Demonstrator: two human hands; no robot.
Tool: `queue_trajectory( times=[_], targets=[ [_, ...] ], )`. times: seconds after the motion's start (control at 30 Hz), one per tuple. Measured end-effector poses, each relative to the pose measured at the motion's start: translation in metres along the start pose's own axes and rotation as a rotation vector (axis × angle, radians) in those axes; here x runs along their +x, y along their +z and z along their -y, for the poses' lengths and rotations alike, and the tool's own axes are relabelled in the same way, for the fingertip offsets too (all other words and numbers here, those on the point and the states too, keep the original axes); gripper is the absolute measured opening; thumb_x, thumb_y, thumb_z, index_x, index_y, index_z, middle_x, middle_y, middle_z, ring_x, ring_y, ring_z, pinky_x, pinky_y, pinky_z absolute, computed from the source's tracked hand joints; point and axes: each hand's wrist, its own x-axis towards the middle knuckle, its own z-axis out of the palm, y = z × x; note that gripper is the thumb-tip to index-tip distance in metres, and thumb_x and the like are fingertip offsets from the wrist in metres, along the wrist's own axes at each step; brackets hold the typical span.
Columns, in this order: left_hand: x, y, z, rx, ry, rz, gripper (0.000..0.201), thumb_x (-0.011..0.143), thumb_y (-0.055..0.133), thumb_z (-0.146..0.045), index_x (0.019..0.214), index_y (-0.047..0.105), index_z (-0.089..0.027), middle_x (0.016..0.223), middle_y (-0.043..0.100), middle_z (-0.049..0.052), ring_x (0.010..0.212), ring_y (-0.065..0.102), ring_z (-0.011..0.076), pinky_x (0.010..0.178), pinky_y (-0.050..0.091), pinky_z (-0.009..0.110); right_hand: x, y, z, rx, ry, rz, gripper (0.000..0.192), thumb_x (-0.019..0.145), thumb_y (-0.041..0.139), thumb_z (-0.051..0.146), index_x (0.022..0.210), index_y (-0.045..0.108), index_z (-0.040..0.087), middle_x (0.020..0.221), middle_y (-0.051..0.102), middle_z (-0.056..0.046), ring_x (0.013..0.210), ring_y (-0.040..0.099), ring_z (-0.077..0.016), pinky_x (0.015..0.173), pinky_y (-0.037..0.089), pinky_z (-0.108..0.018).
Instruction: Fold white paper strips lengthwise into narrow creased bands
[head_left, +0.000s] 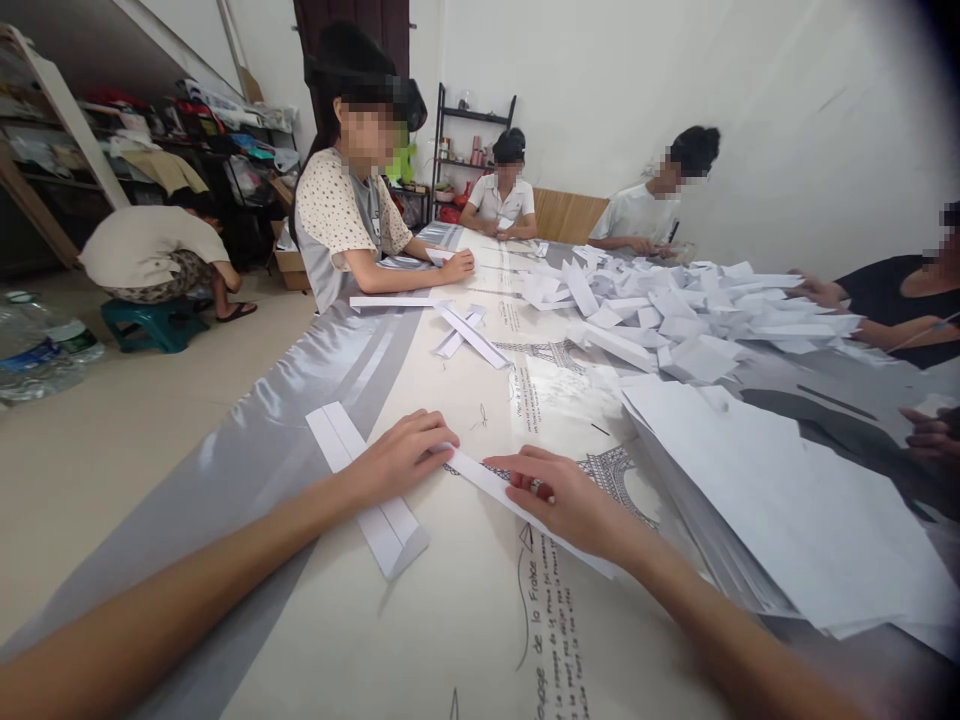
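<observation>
over the printed cloth (330, 640): narrow paper strip (484, 482), smooth, white, far end pinched in left hand (412, 455); right hand (562, 495) half-curled along it, grip unclear. beyond: crumpled-looking paper heap (660, 310). floor: clear bottles (45, 345), contents unclear.

to my left, clear plastic water bottles (34, 358) on a pale floor (187, 395); beside them, a low teal plastic stool (150, 325) bearing a hunched person in a cream top (139, 250); behind, a brown cardboard box (294, 270); at rear, a black metal shelf unit (474, 117), left of a tan slatted wooden panel (566, 212).
</observation>
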Motion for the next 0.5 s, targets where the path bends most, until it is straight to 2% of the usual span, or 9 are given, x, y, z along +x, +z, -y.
queue_trajectory(
  times=[0.07, 0.17, 0.33, 0.4, 0.5],
  targets=[
    [-0.0007, 0.0008, -0.0001, 0.001, -0.013, 0.001, 0.023, 0.106, 0.044, -0.026, 0.102, 0.066, -0.021, 0.105, 0.062, 0.006, 0.100, 0.058, 0.0212, 0.088, 0.047, 0.034, -0.0006, -0.0014, 0.0008, -0.112, -0.051, 0.005, 0.037, 0.104, 0.046, 0.027, 0.133, 0.064, 0.041, 0.098, 0.060, -0.001, 0.072, 0.058, -0.0143, 0.068, 0.052, -0.032],
    [-0.0015, 0.0019, 0.0010, -0.013, -0.041, 0.006, 0.021, 0.105, 0.044, -0.026, 0.102, 0.064, -0.021, 0.109, 0.059, 0.006, 0.102, 0.057, 0.0207, 0.091, 0.048, 0.035, -0.0013, -0.0029, 0.0020, -0.270, -0.148, -0.006, 0.035, 0.107, 0.042, 0.027, 0.127, 0.069, 0.037, 0.097, 0.057, -0.003, 0.079, 0.059, -0.0168, 0.067, 0.049, -0.031],
    [-0.0013, 0.0043, 0.0033, 0.014, -0.027, 0.010, 0.021, 0.107, 0.043, -0.027, 0.101, 0.062, -0.021, 0.108, 0.061, 0.006, 0.102, 0.057, 0.0213, 0.091, 0.049, 0.037, -0.0020, -0.0035, 0.0026, -0.355, -0.208, -0.007, 0.034, 0.109, 0.037, 0.032, 0.118, 0.070, 0.034, 0.094, 0.054, -0.003, 0.070, 0.053, -0.0151, 0.061, 0.046, -0.029],
    [-0.0010, 0.0039, 0.0023, 0.071, 0.021, -0.017, 0.020, 0.107, 0.044, -0.025, 0.102, 0.063, -0.021, 0.107, 0.062, 0.007, 0.103, 0.058, 0.0218, 0.093, 0.049, 0.038, -0.0017, -0.0032, 0.0008, -0.345, -0.213, -0.003, 0.033, 0.108, 0.039, 0.031, 0.116, 0.071, 0.034, 0.095, 0.054, -0.003, 0.069, 0.052, -0.0146, 0.063, 0.047, -0.029],
    [-0.0004, -0.0007, -0.0012, 0.227, 0.180, -0.065, 0.022, 0.105, 0.044, -0.017, 0.104, 0.065, -0.021, 0.111, 0.064, 0.009, 0.112, 0.057, 0.0235, 0.106, 0.044, 0.046, -0.0010, -0.0023, -0.0019, -0.313, -0.211, 0.008, 0.026, 0.106, 0.048, 0.034, 0.118, 0.070, 0.034, 0.098, 0.054, -0.003, 0.069, 0.053, -0.0139, 0.064, 0.048, -0.029]
  ],
)
